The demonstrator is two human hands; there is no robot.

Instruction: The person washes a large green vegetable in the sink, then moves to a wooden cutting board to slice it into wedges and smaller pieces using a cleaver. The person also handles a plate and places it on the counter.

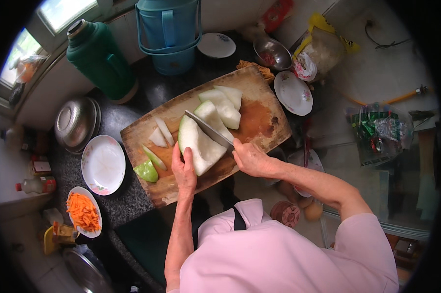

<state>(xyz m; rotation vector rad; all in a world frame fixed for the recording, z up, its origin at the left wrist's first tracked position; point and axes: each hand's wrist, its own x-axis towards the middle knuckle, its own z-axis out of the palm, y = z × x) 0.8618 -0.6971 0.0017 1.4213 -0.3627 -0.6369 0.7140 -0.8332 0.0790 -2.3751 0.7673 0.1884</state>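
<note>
A large wedge of winter melon [200, 146], white inside with a green rind, rests on the wooden cutting board [161, 192]. My left hand [185, 168] grips its near left side, thumb on the pale flesh. In my right hand [252, 158] is the handle of a kitchen knife [210, 128]. Its blade lies along the wedge's far right side, against the neighbouring slice [212, 115]; how deep it sits I cannot tell. More thick melon slices [224, 106] lean beyond it. Thin white pieces [161, 133] and green rind trimmings [146, 171] lie left of my left hand.
Left of the board stand a floral plate [103, 164] and a dish of shredded carrot [83, 212]. Upturned metal bowls [75, 122], a green thermos [101, 60] and a blue lidded bucket [169, 36] stand behind. An oval plate [293, 93] and a metal bowl [279, 53] are at the right.
</note>
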